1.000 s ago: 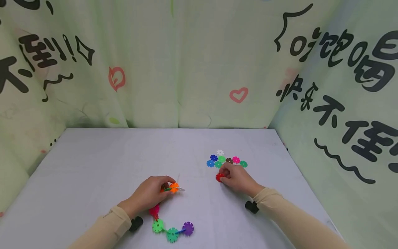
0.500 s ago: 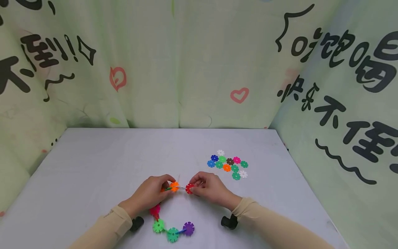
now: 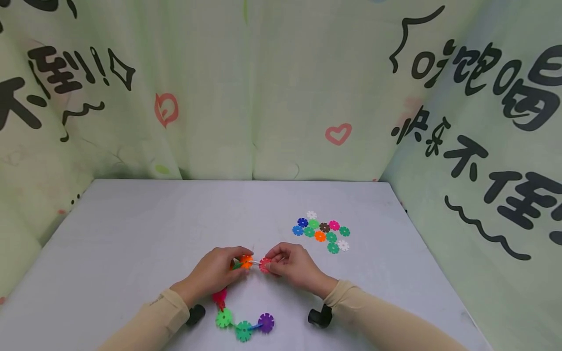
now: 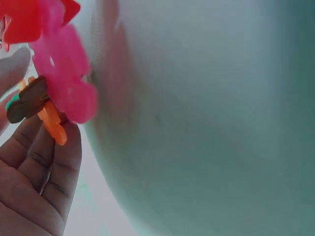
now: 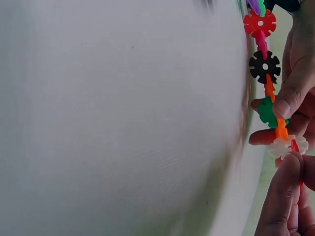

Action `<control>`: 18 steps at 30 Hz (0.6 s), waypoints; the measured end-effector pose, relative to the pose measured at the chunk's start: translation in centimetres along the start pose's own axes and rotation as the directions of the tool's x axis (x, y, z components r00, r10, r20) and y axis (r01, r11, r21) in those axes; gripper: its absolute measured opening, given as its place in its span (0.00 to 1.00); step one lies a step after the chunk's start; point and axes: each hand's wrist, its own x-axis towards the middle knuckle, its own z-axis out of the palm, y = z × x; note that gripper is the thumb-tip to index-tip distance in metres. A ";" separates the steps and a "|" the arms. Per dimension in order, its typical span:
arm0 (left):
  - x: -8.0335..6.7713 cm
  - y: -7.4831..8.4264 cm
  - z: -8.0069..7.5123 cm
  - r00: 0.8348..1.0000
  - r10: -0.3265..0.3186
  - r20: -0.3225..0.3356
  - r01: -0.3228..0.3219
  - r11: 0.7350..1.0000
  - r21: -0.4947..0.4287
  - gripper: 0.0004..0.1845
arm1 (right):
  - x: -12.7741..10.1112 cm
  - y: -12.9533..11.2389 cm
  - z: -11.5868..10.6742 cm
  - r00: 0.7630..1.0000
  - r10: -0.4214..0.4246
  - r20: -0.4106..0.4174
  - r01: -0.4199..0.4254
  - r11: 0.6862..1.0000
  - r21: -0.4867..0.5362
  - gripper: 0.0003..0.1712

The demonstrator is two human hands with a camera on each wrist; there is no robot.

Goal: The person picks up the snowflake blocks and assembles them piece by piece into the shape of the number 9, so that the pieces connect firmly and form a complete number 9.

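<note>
Plastic snowflake chain (image 3: pixel 239 312) well begun: left hand (image 3: pixel 213 273) pinches its far end, right hand (image 3: pixel 291 267) presses red disc (image 3: pixel 265 265) on; loose discs (image 3: pixel 322 231) remain, far right.

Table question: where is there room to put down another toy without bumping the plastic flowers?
The table is bare on its whole left half and along the back by the curtain. It is crowded at the front middle, where both hands hold the flower chain, and around the loose flower pile on the right.
</note>
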 end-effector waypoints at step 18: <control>-0.1 0.4 0.0 0.999 0.034 -0.042 -0.033 0.999 0.027 0.18 | -0.8 -2.6 0.8 0.999 0.020 0.025 -0.023 0.994 0.110 0.06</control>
